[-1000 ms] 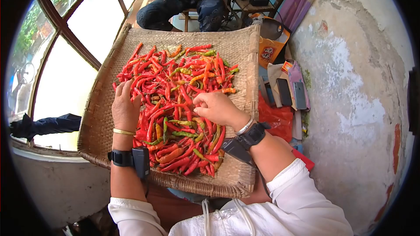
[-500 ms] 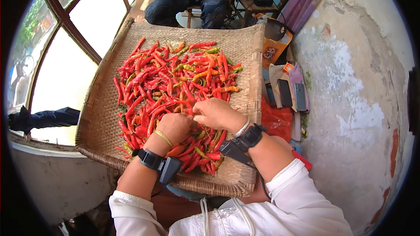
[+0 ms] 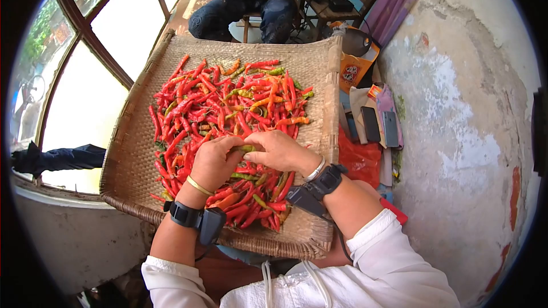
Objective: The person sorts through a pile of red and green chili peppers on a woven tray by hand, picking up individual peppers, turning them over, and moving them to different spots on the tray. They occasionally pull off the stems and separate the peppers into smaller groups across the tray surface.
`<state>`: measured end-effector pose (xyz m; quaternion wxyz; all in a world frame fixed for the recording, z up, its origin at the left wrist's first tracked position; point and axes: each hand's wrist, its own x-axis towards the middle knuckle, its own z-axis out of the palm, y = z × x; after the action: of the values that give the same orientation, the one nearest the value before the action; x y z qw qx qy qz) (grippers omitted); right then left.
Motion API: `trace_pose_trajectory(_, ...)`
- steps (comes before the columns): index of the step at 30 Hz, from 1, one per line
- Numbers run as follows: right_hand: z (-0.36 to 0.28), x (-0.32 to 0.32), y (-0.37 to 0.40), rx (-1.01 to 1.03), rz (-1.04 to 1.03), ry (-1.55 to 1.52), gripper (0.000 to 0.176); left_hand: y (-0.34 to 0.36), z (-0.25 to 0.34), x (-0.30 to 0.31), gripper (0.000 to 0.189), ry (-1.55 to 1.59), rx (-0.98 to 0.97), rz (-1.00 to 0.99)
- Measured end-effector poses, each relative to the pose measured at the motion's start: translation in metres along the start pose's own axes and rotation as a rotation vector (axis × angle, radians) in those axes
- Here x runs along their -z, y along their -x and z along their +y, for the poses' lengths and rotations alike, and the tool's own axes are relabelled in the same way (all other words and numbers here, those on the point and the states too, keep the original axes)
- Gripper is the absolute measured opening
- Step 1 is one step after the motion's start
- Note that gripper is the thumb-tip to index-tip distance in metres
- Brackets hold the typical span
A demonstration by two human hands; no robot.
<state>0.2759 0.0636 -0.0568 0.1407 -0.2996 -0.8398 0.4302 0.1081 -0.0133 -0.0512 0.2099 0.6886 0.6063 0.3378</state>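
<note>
A woven tray (image 3: 319, 157) carries a heap of chili peppers (image 3: 197, 100), mostly red with some orange and green ones. Over the near part of the heap, my two hands meet. A yellowish-green chili pepper (image 3: 247, 148) shows between their fingers. My left hand (image 3: 216, 162) is closed, its fingers curled onto this pepper from the left. From the right, my right hand (image 3: 281, 150) pinches at the same pepper with thumb and bent fingers. Part of the pepper and several fingertips are hidden behind the hands.
Past the tray's far edge sits another person (image 3: 251, 5). Beside the right wall (image 3: 456, 125) lie two phones (image 3: 370, 124), a red plastic bag (image 3: 359, 159) and an orange bag (image 3: 354, 68). A window (image 3: 83, 80) is on the left, with a dark folded umbrella-like object (image 3: 68, 157) by it.
My left hand has turned and shifted slightly left and down, and its fingers now arch toward the right hand. The yellowish-green chili pepper has come into view between them.
</note>
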Motion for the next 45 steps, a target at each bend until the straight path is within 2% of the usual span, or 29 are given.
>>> trace_pose_trajectory(2,-0.001,0.001,0.000,0.038,0.007,0.065,0.030,-0.001,0.000,0.002,0.017,0.050,0.040,-0.011)
trace_pose_trajectory(5,0.000,0.002,-0.002,-0.018,-0.049,0.105,0.026,0.001,-0.003,0.004,0.021,0.036,0.022,-0.021)
trace_pose_trajectory(7,0.000,0.006,-0.001,-0.111,-0.007,0.151,0.023,0.002,-0.003,0.005,0.019,-0.252,0.041,-0.037)
trace_pose_trajectory(8,0.001,0.008,0.000,-0.109,-0.007,0.152,0.023,0.004,-0.005,0.004,0.019,-0.252,0.042,-0.036)
trace_pose_trajectory(10,0.000,0.014,0.002,-0.180,0.040,0.406,0.022,0.007,-0.011,0.000,0.019,-0.533,0.193,-0.099)
trace_pose_trajectory(11,0.001,0.014,0.001,-0.178,0.042,0.407,0.022,0.009,-0.010,0.000,0.019,-0.534,0.191,-0.097)
trace_pose_trajectory(14,0.005,0.015,-0.004,-0.239,0.109,0.431,0.024,0.012,-0.003,-0.003,0.017,-0.438,0.063,-0.294)
trace_pose_trajectory(16,0.004,0.012,-0.004,-0.262,0.259,0.347,0.026,0.016,-0.005,-0.010,0.020,-0.477,0.022,-0.383)
trace_pose_trajectory(17,0.004,0.013,-0.005,-0.260,0.263,0.347,0.026,0.016,-0.002,-0.012,0.021,-0.493,0.023,-0.418)
trace_pose_trajectory(19,0.003,0.013,-0.004,-0.269,0.230,0.475,0.031,0.016,-0.005,-0.015,0.023,-0.488,0.018,-0.420)
trace_pose_trajectory(22,0.005,0.011,-0.002,-0.186,0.211,0.498,0.028,0.015,-0.006,-0.017,0.026,-0.492,0.020,-0.441)
trace_pose_trajectory(39,0.003,0.010,0.002,-0.166,0.149,0.476,0.026,0.014,0.000,-0.020,0.028,-0.494,-0.008,-0.434)
trace_pose_trajectory(41,0.006,0.008,0.003,-0.161,0.133,0.468,0.026,0.014,-0.003,-0.021,0.028,-0.578,0.047,-0.463)
trace_pose_trajectory(44,0.007,0.007,0.005,-0.098,0.066,0.451,0.025,0.017,-0.010,-0.020,0.028,-0.578,0.036,-0.477)
trace_pose_trajectory(45,0.003,0.008,0.005,-0.136,-0.070,0.481,0.026,0.017,-0.010,-0.020,0.028,-0.578,0.035,-0.477)
